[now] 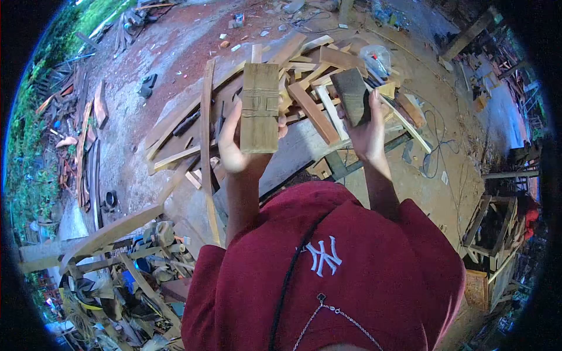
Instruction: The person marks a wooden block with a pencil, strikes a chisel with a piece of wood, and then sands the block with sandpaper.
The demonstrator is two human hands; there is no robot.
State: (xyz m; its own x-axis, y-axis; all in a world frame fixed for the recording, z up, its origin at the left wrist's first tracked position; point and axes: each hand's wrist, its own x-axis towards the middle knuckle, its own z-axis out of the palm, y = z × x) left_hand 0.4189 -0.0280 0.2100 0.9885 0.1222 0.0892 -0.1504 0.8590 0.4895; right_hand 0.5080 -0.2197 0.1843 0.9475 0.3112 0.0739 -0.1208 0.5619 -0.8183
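Most of the lower frame is your red shirt (351,281), and above it the reddish dirt ground (175,52) runs to the top edge. At upper centre lies a scrap pile (304,76) of offcuts and planks, with a long curved strip (206,146) running down its left side and a grey board (304,149) just under your hands. A heap of tools and timber (129,263) fills the lower left; a wooden frame (492,228) stands at the right edge. Your left hand (234,149), left of centre, is closed around the lower part of a flat block (260,108), held upright with its face toward you; cut lines mark a joint across its middle. Your right hand (367,131), right of centre, grips a darker, thicker block (352,96) from below, tilted left. The two pieces are well apart, both raised over the pile. To compare them well, you would likely do best to keep your fingers off the marked face, hold both at the same tilt, and bring the edges close side by side so any mismatch shows. A plastic bag (377,58) sits just beyond the dark block.
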